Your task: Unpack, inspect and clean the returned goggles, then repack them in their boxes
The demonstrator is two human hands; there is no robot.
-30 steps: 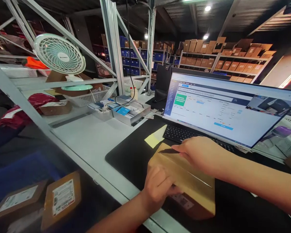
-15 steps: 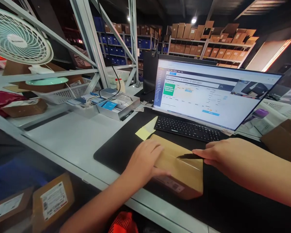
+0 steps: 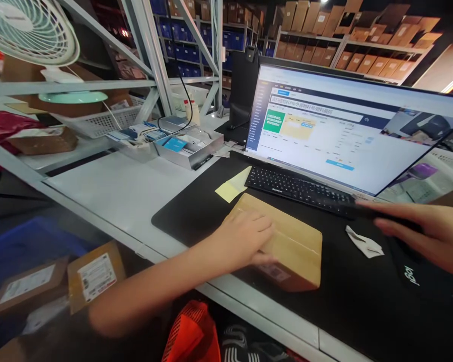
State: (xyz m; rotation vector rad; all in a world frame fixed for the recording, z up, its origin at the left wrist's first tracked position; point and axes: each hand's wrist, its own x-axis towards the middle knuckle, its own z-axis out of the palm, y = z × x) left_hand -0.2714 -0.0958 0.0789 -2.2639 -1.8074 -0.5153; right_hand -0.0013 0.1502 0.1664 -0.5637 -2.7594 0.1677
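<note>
A small brown cardboard box (image 3: pixel 294 241) lies on the black desk mat (image 3: pixel 355 296), in front of the keyboard (image 3: pixel 298 188). My left hand (image 3: pixel 245 239) rests flat on the box's near left side, fingers spread over its top. Over at the right, away from the box, my right hand (image 3: pixel 434 234) is closed on a thin dark blade-like tool (image 3: pixel 366 211) that points left and is blurred. A crumpled white scrap of paper (image 3: pixel 364 242) lies on the mat between box and right hand.
A monitor (image 3: pixel 347 130) stands behind the keyboard. Yellow sticky notes (image 3: pixel 232 187) lie left of the keyboard. Metal trays of small items (image 3: pixel 181 146), a white basket (image 3: pixel 101 120) and a fan (image 3: pixel 26 30) stand at the back left. Labelled parcels (image 3: pixel 60 281) lie lower left, a red mesh item (image 3: pixel 191 334) below the table's edge.
My right hand has drawn the dark tool off the box and moved right. The left hand has slid along the box top. A white paper scrap now lies on the mat.
</note>
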